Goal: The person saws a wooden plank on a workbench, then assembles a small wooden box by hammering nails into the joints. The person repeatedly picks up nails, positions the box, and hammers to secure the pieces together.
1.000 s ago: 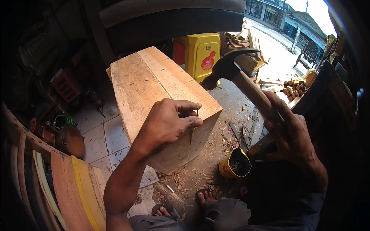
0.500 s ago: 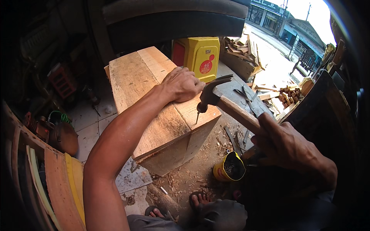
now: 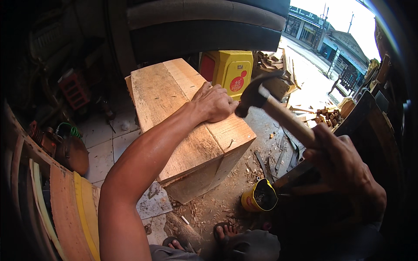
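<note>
A wooden box (image 3: 159, 93) made of pale boards stands in front of me. My left hand (image 3: 213, 104) is closed over its right-hand edge, fingers curled and their tips hidden. In my right hand (image 3: 342, 161) is the wooden handle of a claw hammer (image 3: 287, 117). The hammer's dark head hangs raised beyond the box's right side, apart from the wood. Near the box's front right corner a nail (image 3: 231, 142) sticks up from the top board at a tilt.
A yellow tub (image 3: 250, 202) with dark contents that look like nails stands on the shaving-strewn floor by my feet. Behind the box is a yellow container (image 3: 233, 65). Wood scraps (image 3: 328, 113) lie piled at the right. Curved wooden pieces (image 3: 65, 204) stand at the left.
The hammer has risen off the nail, up and away to the right. More of the nail now shows, leaning. My left hand stays on the box; the whole view has shifted slightly.
</note>
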{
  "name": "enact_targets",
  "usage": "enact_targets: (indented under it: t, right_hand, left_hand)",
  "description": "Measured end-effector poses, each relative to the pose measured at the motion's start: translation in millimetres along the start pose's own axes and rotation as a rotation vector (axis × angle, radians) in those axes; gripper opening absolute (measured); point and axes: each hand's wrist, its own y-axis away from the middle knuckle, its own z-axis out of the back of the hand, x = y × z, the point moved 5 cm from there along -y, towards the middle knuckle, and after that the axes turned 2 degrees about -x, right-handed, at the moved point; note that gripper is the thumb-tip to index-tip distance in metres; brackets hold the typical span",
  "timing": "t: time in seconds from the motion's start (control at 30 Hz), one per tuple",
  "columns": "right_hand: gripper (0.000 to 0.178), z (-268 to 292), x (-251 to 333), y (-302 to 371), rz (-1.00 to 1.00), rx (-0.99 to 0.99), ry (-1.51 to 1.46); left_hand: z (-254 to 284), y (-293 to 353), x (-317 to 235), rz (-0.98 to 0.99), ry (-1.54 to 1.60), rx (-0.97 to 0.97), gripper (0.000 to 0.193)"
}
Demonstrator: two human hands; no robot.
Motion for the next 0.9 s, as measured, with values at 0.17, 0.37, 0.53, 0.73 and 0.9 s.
enact_targets:
  t: [0.17, 0.37, 0.53, 0.73, 0.9]
  right_hand:
    - [0.036, 68, -3, 45, 0.172, -0.671, -0.764]
    - [0.034, -19, 5, 48, 0.419, -0.167, 0.653]
    - [0.027, -23, 7, 50, 0.547, -0.246, 0.693]
    - [0.036, -21, -8, 38, 0.326, -0.085, 0.76]
    - [0.032, -8, -7, 41, 0.293, -0.267, 0.247]
  left_hand:
    - [10, -28, -52, -0.015, 0.19, 0.04, 0.051]
    - [2, -27, -46, -0.018, 0.187, 0.013, 0.053]
    - [6, -26, -42, -0.002, 0.188, 0.004, 0.054]
    - [2, -29, -51, -0.028, 0.192, -0.013, 0.052]
    - [-1, -23, -35, 0.024, 0.171, 0.018, 0.051]
